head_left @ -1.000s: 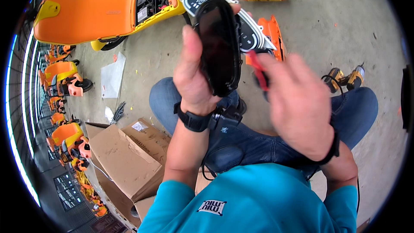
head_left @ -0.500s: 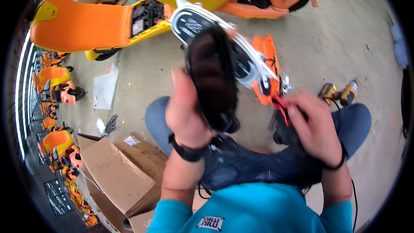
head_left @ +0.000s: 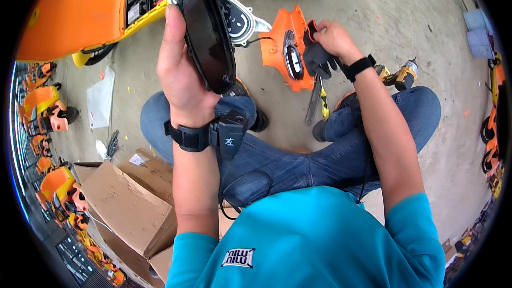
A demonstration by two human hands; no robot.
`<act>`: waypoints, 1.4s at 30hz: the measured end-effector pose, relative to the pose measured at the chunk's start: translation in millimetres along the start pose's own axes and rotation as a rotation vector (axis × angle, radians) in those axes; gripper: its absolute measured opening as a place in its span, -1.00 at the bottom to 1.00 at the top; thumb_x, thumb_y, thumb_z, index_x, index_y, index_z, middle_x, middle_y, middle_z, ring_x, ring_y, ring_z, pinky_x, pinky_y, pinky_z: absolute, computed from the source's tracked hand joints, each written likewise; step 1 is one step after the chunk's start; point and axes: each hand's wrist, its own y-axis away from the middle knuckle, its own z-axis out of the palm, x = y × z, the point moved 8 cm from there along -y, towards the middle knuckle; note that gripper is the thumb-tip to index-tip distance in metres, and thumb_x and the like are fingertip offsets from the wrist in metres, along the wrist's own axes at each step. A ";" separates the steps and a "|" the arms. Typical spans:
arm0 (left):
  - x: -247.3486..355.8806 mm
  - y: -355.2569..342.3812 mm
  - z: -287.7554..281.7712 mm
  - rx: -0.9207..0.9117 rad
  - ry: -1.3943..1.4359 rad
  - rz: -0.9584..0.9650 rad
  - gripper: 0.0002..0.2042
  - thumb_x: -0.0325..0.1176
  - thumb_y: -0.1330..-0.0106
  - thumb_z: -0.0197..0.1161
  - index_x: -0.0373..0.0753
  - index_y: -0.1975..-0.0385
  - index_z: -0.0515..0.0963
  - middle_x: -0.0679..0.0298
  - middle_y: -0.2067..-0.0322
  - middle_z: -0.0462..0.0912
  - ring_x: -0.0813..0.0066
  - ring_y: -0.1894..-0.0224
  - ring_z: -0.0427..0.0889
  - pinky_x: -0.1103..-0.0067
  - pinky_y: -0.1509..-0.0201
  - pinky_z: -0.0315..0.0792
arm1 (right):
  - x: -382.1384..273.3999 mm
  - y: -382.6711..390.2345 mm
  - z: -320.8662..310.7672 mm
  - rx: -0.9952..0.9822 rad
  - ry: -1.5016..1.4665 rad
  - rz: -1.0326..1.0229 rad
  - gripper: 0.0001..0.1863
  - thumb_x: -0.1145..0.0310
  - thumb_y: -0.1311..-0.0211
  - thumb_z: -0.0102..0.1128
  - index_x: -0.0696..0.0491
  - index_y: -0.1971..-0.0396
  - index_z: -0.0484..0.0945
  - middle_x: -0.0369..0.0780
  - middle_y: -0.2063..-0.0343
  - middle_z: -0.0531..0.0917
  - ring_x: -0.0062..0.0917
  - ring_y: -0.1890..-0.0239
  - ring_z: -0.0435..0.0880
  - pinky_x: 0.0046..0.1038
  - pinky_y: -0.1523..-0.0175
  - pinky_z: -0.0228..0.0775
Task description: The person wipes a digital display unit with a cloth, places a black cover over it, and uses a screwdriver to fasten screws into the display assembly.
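Note:
My left hand (head_left: 184,69) is closed around an oval dark glossy display cover (head_left: 209,37), held up at the upper left. Behind it sits a white-rimmed instrument panel (head_left: 238,18) with a dark printed face; whether the same fingers hold it is hidden. A thin dark cable runs from the panel to an orange scooter panel (head_left: 272,48) on the floor. Beside that panel's right edge, my right hand (head_left: 336,37) pinches the red-edged cuff of a dark grey work glove (head_left: 319,56), which hangs down.
Between my feet lie a yellow-handled screwdriver (head_left: 324,104) and a flat metal tool (head_left: 313,106). Beyond my right knee is a yellow cordless drill (head_left: 406,74). A cardboard box (head_left: 125,202) stands at the left, and an orange and yellow scooter body (head_left: 90,21) at the upper left.
In the picture, both hands have moved up, the left one also leftward with the cover. The glove now hangs beside the orange panel. The whole view has shifted.

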 end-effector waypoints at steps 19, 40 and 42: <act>0.6 4.8 -18.2 0.240 -0.193 -0.041 -0.27 0.16 -0.47 -0.19 -0.38 -0.39 0.09 -0.13 -0.35 0.21 -0.26 -0.37 0.19 0.07 -0.35 0.32 | 178.8 -54.8 89.8 -0.178 0.394 0.224 -0.68 0.27 0.00 0.12 0.18 0.37 0.70 0.07 0.22 0.67 -0.04 0.09 0.63 -0.17 -0.03 0.49; -10.9 4.3 -20.4 0.273 -0.003 -0.097 -0.27 0.19 -0.48 -0.20 -0.43 -0.31 0.23 -0.10 -0.23 0.40 -0.03 -0.21 0.48 0.32 0.03 0.65 | 32.4 10.9 168.7 -0.287 0.303 0.237 -0.72 0.37 -0.08 0.29 0.18 0.21 0.67 0.05 0.16 0.70 -0.17 0.06 0.72 -0.23 -0.01 0.58; -14.4 2.6 -19.9 0.217 0.096 -0.106 -0.31 0.15 -0.50 -0.22 -0.42 -0.29 0.26 -0.05 -0.21 0.44 0.16 0.00 0.66 0.41 0.25 0.72 | 20.4 12.4 152.5 -0.324 0.352 0.262 -0.69 0.34 -0.09 0.30 0.15 0.16 0.66 0.03 0.13 0.69 -0.13 0.02 0.69 -0.22 -0.06 0.55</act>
